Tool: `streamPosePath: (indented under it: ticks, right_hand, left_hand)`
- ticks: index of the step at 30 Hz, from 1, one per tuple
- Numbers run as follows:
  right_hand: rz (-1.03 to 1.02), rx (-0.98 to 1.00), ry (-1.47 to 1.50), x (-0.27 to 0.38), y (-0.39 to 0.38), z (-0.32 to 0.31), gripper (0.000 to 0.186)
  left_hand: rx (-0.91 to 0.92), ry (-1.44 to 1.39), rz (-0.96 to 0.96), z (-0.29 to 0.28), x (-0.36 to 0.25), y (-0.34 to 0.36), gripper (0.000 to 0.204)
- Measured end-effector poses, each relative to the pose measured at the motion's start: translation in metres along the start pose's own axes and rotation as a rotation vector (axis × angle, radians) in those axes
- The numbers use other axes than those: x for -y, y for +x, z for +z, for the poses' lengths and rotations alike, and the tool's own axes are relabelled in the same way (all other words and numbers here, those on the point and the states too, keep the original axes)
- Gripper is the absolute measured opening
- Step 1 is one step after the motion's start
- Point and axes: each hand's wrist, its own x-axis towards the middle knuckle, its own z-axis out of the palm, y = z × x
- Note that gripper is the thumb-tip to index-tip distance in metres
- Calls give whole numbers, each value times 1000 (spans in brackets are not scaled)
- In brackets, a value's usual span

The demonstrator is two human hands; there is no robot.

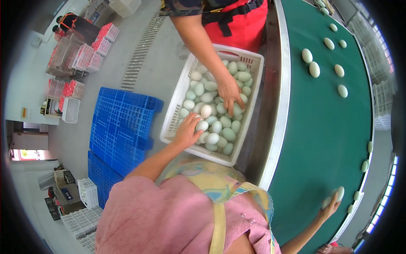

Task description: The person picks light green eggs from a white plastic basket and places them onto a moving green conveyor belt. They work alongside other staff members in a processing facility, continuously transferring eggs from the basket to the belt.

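Note:
A white plastic crate point(172, 122) full of pale green and whitish eggs point(210, 86) stands in front of me. At its near left side my left hand point(187, 132) reaches in, thumb and fingers curled around a whitish egg point(202, 125). Out over the green conveyor belt point(321, 139) on the right, my right hand point(330, 208) grips two eggs. One egg point(340, 193) shows at the fingertips, slightly blurred; the other point(326, 202) sits by the thumb side. A co-worker's hand point(230, 92) also reaches among the eggs from the far side.
Several loose eggs point(314, 69) lie on the belt's far part, others point(365, 166) along its right edge. A metal rail point(282, 106) divides crate from belt. Blue pallets point(120, 122) lie at left on the floor. Crates with red contents point(82, 57) and another person point(74, 23) are farther back.

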Motion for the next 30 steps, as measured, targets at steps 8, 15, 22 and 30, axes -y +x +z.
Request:
streamPosePath:
  ticks: [8, 15, 22, 30]
  right_hand:
    - [-218, 1277, -190, 80, -184, 286, 62]
    - [-796, 1623, -584, 10, -284, 490, 60]
    - [-1273, 1635, -608, -61, -337, 547, 63]
    - [-1001, 1378, -381, -73, -319, 541, 78]
  left_hand:
    - [-394, -132, -112, -36, 54, 0, 35]
    - [-505, -240, -172, -71, 60, -12, 34]
    - [-550, -191, -256, -66, 75, -50, 34]
    - [-428, -141, -77, -63, 63, -27, 34]
